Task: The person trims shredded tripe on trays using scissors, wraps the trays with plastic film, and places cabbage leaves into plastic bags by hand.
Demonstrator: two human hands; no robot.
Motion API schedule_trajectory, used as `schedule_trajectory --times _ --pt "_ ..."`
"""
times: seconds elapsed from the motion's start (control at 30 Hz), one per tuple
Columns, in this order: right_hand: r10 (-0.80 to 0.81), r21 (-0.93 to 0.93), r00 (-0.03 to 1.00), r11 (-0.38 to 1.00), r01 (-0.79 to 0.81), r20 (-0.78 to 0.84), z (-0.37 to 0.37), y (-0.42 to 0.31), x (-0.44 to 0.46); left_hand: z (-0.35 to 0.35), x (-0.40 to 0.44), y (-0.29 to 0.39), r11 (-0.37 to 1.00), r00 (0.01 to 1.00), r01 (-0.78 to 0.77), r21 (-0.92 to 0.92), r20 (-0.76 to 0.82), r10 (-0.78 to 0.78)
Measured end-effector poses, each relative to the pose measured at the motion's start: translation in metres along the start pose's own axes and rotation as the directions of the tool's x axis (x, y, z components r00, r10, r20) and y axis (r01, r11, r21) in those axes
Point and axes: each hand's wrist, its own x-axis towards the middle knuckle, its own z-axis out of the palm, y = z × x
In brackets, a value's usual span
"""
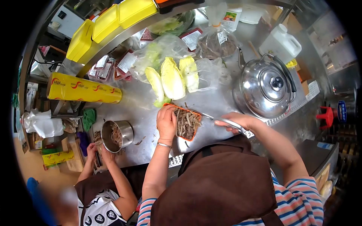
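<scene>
On the steel counter lies an orange-rimmed tray [194, 135] filled with brownish shredded strips [185, 122]. My left hand [166, 121] is closed at the tray's left side, its fingers curled over the rim and upper corner. In my right hand [241, 122] are metal tongs [222, 121], held by the handle end. Their tips reach left to the upper right edge of the tray; whether they grip any strips is too small to tell. Just beyond the tray stand pale yellow cabbage leaves [172, 79], partly in a clear plastic bag [211, 75].
A large steel kettle [260, 88] stands right of the tray, with a white jug [281, 43] behind. At left, a co-worker's hands [107, 154] are at a steel pot [128, 132] of similar strips. A yellow wrap box [85, 88] and meat packs [126, 64] lie behind.
</scene>
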Motion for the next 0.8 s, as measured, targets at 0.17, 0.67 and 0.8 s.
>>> schedule_trajectory --times 0.17,0.67,0.8 --pt "-0.119 -0.058 0.993 0.991 0.12 0.025 0.008 -0.023 0.007 -0.001 0.0 -0.001 1.0 1.0 -0.018 0.015 -0.012 0.018" --pt "-0.344 -0.484 0.937 0.83 0.277 -0.055 0.017 -0.035 -0.031 -0.009 0.004 0.0 1.0 0.999 -0.005 -0.011 0.047 0.005" --pt "-0.311 -0.414 0.934 0.884 0.217 -0.175 0.009 -0.024 -0.043 -0.013 0.005 0.001 1.0 0.995 -0.002 -0.024 0.096 0.005"
